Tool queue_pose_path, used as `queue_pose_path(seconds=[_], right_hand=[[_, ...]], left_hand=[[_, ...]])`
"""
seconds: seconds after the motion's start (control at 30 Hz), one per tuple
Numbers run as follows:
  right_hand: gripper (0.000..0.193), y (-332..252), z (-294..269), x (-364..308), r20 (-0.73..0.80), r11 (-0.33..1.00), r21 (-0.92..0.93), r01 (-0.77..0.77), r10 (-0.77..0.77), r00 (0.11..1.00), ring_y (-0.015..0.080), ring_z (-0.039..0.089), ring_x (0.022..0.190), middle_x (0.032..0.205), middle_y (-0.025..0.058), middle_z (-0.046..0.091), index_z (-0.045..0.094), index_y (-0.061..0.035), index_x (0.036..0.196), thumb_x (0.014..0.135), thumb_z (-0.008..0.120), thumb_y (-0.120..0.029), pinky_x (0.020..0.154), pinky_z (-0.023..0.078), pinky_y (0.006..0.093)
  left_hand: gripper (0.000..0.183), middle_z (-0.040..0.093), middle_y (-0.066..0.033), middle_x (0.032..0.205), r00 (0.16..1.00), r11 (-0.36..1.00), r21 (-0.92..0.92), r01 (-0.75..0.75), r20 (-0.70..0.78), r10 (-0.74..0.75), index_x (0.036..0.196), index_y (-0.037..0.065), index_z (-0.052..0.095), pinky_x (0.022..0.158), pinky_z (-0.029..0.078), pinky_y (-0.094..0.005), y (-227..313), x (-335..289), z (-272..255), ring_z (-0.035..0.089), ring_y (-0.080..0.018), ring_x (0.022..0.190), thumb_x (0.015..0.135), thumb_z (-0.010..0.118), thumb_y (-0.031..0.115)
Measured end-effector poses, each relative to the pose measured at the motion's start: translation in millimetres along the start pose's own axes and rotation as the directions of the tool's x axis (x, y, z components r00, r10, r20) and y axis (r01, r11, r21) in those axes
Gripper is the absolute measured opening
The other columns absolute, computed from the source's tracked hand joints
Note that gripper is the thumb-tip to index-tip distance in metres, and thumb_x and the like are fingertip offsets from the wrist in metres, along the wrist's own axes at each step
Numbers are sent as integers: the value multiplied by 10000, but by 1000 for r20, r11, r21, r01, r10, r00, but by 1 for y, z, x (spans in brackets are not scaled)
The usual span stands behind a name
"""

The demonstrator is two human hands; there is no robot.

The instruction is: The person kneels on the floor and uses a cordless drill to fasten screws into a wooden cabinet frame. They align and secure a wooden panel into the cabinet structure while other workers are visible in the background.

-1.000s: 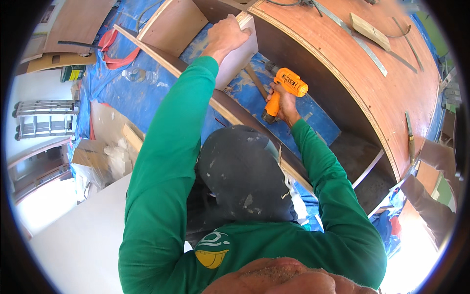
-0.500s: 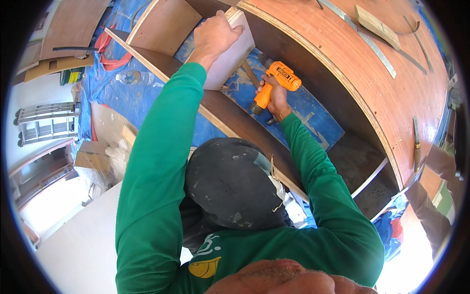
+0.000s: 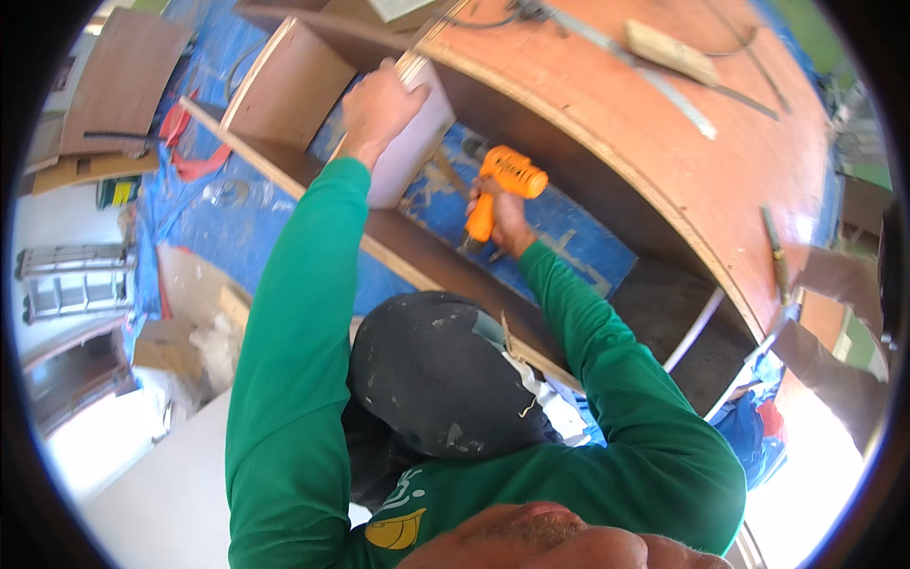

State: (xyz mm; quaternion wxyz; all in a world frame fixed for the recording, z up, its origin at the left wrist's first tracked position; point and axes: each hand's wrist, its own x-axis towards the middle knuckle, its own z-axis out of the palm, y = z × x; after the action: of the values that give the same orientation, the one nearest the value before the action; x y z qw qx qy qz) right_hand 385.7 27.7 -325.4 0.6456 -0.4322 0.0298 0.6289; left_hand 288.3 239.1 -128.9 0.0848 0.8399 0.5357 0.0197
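My left hand point(image 3: 377, 109) is closed over the top end of an upright plywood divider point(image 3: 417, 142), thumb on its edge. This divider stands across the inside of a long wooden cabinet frame point(image 3: 408, 270). Lower and to the right, my right hand point(image 3: 512, 220) wraps round the grip of an orange cordless drill point(image 3: 517, 171). The drill is inside the frame, its dark front end towards the divider; whether its tip touches anything I cannot tell. A wooden stick point(image 3: 447, 171) shows between drill and divider. My knee in dark trousers point(image 3: 441, 375) is close to the frame's near side.
A curved plywood panel point(image 3: 654, 161) bounds the far side. On it lie a metal ruler point(image 3: 630, 64), a wood block point(image 3: 668, 52) and a slim handled tool point(image 3: 777, 256). Blue sheeting point(image 3: 213, 242) covers the floor; a clear bottle point(image 3: 232, 194) and ladder point(image 3: 76, 282) are left.
The whole scene has shifted left in the picture, with some blur. Both hands keep the same hold, and the drill's place relative to the divider looks about the same.
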Motion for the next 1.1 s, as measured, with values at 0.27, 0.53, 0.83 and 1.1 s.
queue_pose_path(seconds=[0.27, 0.53, 0.83, 1.1], right_hand=[[158, -75, 2, -138, 118, 836, -520, 175, -133, 984, 170, 652, 666, 841, 61, 655, 640, -48, 1089, 939, 628, -97, 631, 555, 340], [182, -146, 1, -291, 7, 606, -504, 615, -710, 705, 143, 662, 727, 854, 29, 643, 652, -37, 1119, 942, 675, -70, 684, 564, 316], [191, -264, -84, -321, -218, 509, -766, 392, -780, 586, 215, 656, 569, 816, 90, 642, 625, -5, 1088, 921, 685, -75, 507, 565, 371], [164, -256, -93, -300, -251, 571, -750, 334, -712, 656, 186, 643, 588, 772, 73, 626, 620, -7, 1048, 902, 681, -49, 510, 568, 336]], left_hand=[[575, 749, -289, 1135, 996, 995, -92, -33, -83, 25, 1189, 11, 647, 936, 573, -543, -6, -2, 2, 732, -438, 1081, 859, 725, 476], [609, 719, -278, 1235, 991, 931, -351, -98, -118, 60, 1292, 12, 568, 991, 549, -533, -12, -17, -10, 691, -451, 1168, 867, 736, 415], [656, 641, -250, 1346, 970, 952, -208, -226, -139, 200, 1415, 51, 492, 1016, 519, -571, -57, -27, 33, 634, -467, 1240, 912, 733, 396], [748, 675, -278, 1290, 985, 951, -272, -150, -124, 120, 1440, 25, 437, 1005, 547, -538, -82, -51, -3, 674, -457, 1196, 820, 813, 208]])
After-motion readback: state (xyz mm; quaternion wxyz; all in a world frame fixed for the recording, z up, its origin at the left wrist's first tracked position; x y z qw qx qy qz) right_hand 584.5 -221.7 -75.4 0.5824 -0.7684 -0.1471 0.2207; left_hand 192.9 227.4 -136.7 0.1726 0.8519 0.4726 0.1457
